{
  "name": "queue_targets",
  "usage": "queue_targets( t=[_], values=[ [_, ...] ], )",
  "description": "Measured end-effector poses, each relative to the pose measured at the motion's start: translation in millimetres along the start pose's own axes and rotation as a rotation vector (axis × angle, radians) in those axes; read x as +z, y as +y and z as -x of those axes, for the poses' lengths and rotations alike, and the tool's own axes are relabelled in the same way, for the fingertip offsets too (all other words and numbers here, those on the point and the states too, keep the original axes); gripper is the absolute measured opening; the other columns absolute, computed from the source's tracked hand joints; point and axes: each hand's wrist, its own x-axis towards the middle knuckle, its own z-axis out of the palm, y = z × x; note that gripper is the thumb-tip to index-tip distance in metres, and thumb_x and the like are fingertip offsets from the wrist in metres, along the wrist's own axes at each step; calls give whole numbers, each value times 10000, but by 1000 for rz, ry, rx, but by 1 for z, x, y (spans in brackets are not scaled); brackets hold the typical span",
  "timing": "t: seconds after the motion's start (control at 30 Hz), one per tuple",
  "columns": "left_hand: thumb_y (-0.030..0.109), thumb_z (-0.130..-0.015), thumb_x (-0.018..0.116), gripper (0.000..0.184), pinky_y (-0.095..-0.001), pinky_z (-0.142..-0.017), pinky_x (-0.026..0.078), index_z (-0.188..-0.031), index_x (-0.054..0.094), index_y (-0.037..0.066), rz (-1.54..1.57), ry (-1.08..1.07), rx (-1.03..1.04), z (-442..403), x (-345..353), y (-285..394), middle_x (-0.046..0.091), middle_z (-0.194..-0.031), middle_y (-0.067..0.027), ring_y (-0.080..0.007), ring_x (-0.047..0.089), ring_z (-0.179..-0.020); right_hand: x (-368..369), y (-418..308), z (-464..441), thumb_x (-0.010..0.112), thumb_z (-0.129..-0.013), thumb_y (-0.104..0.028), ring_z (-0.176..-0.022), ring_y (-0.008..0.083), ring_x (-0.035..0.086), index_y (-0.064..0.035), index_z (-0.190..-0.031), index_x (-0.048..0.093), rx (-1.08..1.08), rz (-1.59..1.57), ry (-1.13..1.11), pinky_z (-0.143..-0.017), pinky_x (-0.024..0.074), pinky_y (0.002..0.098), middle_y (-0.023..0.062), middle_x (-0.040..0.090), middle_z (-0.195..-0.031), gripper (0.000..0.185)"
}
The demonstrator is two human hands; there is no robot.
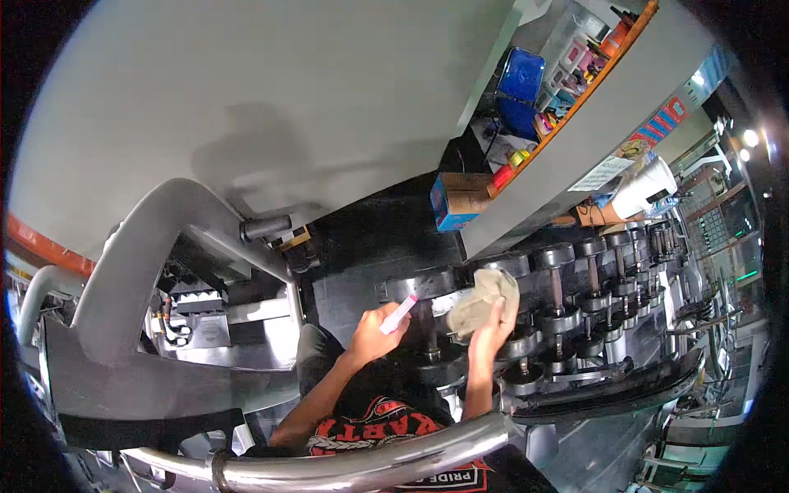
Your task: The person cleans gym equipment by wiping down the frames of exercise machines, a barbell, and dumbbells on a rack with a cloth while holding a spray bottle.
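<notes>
My left hand is closed around a slim white and pink stick-shaped thing, its pink end pointing up and to the right. What exactly it is I cannot tell. In my right hand is a crumpled beige cloth, bunched and hanging toward the left. Both hands are held in front of my body, above a chrome bar. Behind them lie black dumbbells with metal handles, partly hidden by the cloth and my hands.
A rack of several dumbbells runs off to the right. At the left stands a grey machine frame. A blue and brown box sits by the grey counter, with a blue chair behind it. A grey wall rises ahead.
</notes>
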Motion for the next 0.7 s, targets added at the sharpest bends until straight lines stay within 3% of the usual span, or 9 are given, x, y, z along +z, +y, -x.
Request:
queue_targets(
  t=[0.07, 0.1, 0.13, 0.2, 0.3, 0.5, 0.6, 0.67, 0.7],
  values=[
    [122, -826, 628, 90, -357, -615, 505, -875, 633, 46, 29, 2, 20, 3, -5, -3, 645, -713, -154, -293, 668, -668, 28, 1, 5, 523, -928, -107, -1242, 237, 462, 12, -1287, 487, -255, 231, -126, -1053, 336, 372, 140, 497, -1342, 380],
    [98, -820, 636, 81, -331, -615, 498, -872, 631, 37, 76, 35, 9, 6, -7, -7, 644, -722, -130, -240, 655, -662, 40, 6, 9, 532, -901, -58, -1246, 265, 468, 16, -1233, 531, -440, 348, -212, -1056, 336, 391, 159, 508, -1328, 340],
    [74, -814, 644, 75, -304, -614, 492, -870, 629, 28, 121, 67, -2, 9, -9, -10, 644, -732, -105, -186, 643, -656, 47, 13, 16, 562, -842, -9, -1247, 335, 460, -2, -1149, 577, -415, 494, -377, -1060, 335, 426, 187, 505, -1318, 307],
    [58, -810, 653, 78, -287, -619, 483, -871, 624, 20, 152, 48, -102, 14, -15, -12, 641, -750, -72, -133, 616, -678, 64, 21, 19, 654, -704, -17, -1260, 329, 435, -92, -1064, 626, -669, 895, -774, -1078, 313, 512, 80, 523, -1317, 369],
    [61, -816, 657, 87, -270, -605, 471, -882, 617, 18, 173, 49, -63, 17, -23, -23, 630, -734, -52, -102, 600, -678, 62, 31, 19, 658, -711, -25, -1291, 295, 406, -115, -1066, 634, -682, 906, -736, -1101, 276, 506, 55, 509, -1339, 367],
    [76, -838, 669, 96, -246, -504, 448, -900, 610, 32, 223, 73, -145, 30, -33, -18, 602, -671, -28, -75, 561, -546, 50, 45, 7, 640, -742, -21, -1238, 330, 466, -68, -1072, 609, -634, 812, -553, -1062, 341, 487, 88, 521, -1328, 334],
    [76, -847, 667, 93, -242, -473, 444, -908, 608, 38, 187, 92, -88, 39, -38, -24, 583, -637, -9, -69, 551, -513, 48, 55, -2, 613, -772, -11, -1190, 364, 504, -30, -1121, 578, -463, 627, -366, -1012, 400, 453, 138, 535, -1302, 352],
    [66, -849, 664, 94, -232, -475, 442, -918, 606, 39, 331, 97, -171, 46, -41, -25, 581, -634, 1, -67, 562, -528, 39, 65, -17, 485, -956, -156, -1118, 292, 574, 11, -1255, 518, 227, 314, -281, -954, 432, 383, 170, 603, -1208, 344],
    [66, -849, 664, 94, -232, -475, 442, -918, 606, 39, 333, 98, -172, 48, -42, -28, 581, -634, 1, -67, 562, -528, 29, 84, -28, 453, -986, -224, -1050, 205, 597, 2, -1278, 507, 60, 651, -241, -920, 444, 345, 142, 625, -1175, 372]
  ],
)
